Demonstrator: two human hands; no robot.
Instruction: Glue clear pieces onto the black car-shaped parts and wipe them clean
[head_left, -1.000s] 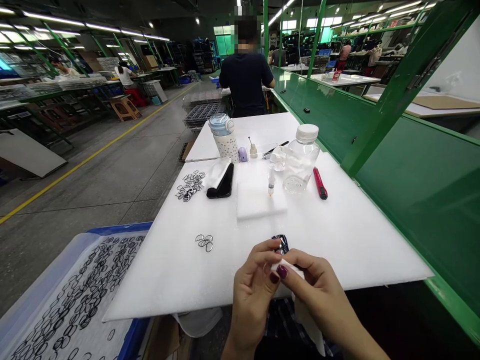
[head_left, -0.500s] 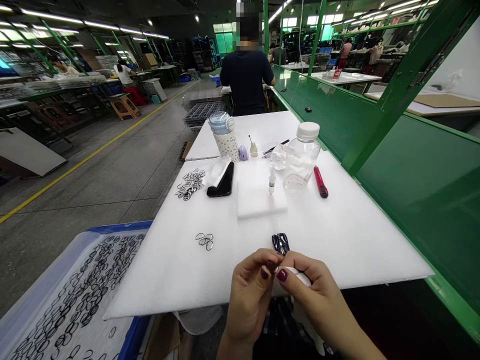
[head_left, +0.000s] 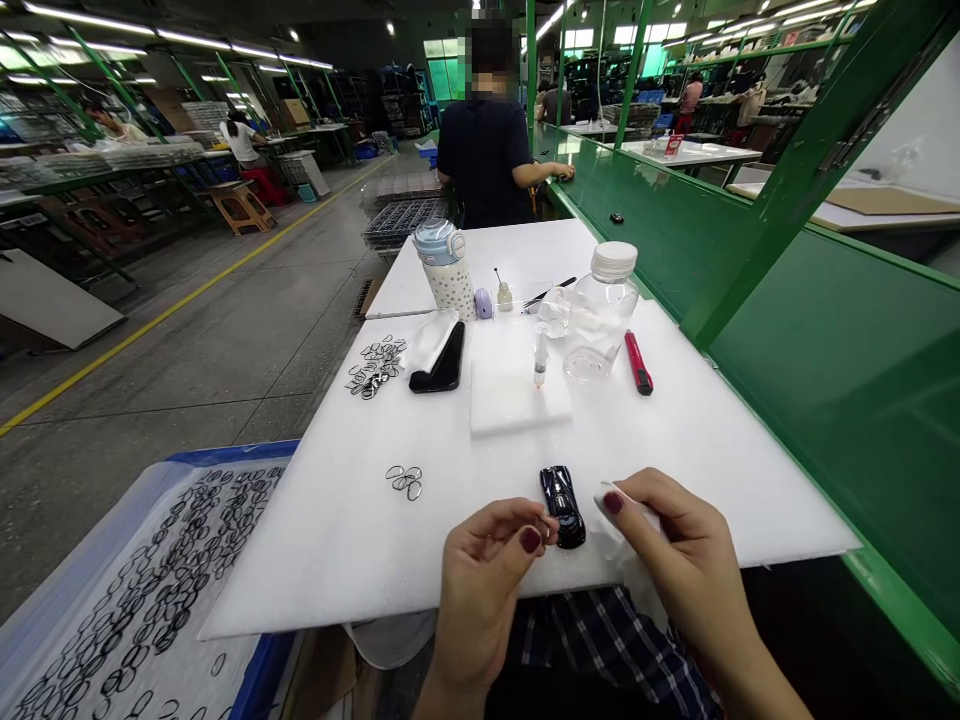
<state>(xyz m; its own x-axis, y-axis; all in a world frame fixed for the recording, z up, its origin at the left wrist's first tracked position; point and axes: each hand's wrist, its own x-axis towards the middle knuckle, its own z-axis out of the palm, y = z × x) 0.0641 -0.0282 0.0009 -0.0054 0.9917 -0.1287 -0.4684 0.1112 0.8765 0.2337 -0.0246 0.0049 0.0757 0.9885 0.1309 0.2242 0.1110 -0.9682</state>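
From my remote seat I see the person's left hand curled, its fingertips against the left edge of a glossy black piece lying on the white-topped counter. I cannot tell whether they grip it or only touch it. Those fingertips hide part of its edge, and its exact form is hard to make out. The right hand pinches a white wipe just beside the piece, the fingers covering part of the wipe. A small cluster of dark rings lies further left.
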